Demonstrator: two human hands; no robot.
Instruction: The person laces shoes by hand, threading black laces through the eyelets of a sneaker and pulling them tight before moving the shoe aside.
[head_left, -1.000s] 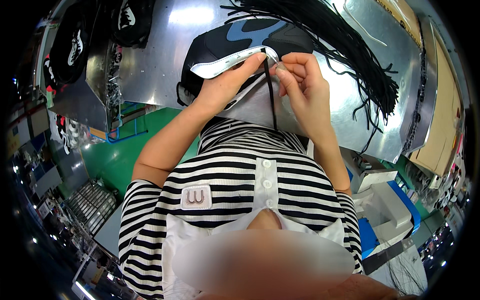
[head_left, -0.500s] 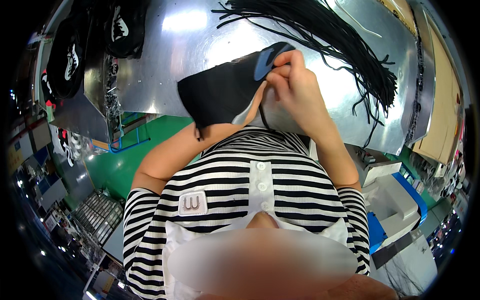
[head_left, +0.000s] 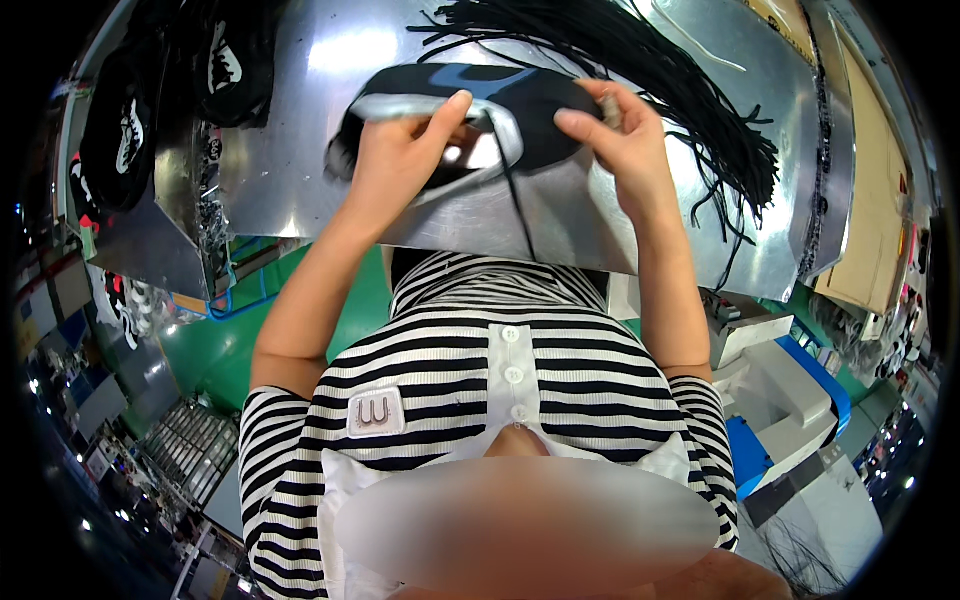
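A black shoe upper (head_left: pixel 545 115) with a blue-grey patch and a pale lining is held stretched sideways above the metal table, its opening facing me. My left hand (head_left: pixel 405 155) grips the opening's left rim, thumb outside and fingers hidden inside. Over at the upper's right end, my right hand (head_left: pixel 630 130) pinches the black material between thumb and fingers. From the opening a thin black cord (head_left: pixel 515 200) hangs toward the table's near edge. The upper's left end is blurred by motion.
A big bundle of black laces (head_left: pixel 640 60) lies along the table's far right. Black pieces with white prints (head_left: pixel 225 65) sit at the far left. A cardboard sheet (head_left: pixel 875 190) stands beyond the right edge; a white and blue machine (head_left: pixel 790 390) is below it.
My left hand has come out from under the upper and moved up to its rim. The upper has turned and spread, showing its opening. My right hand has shifted slightly right.
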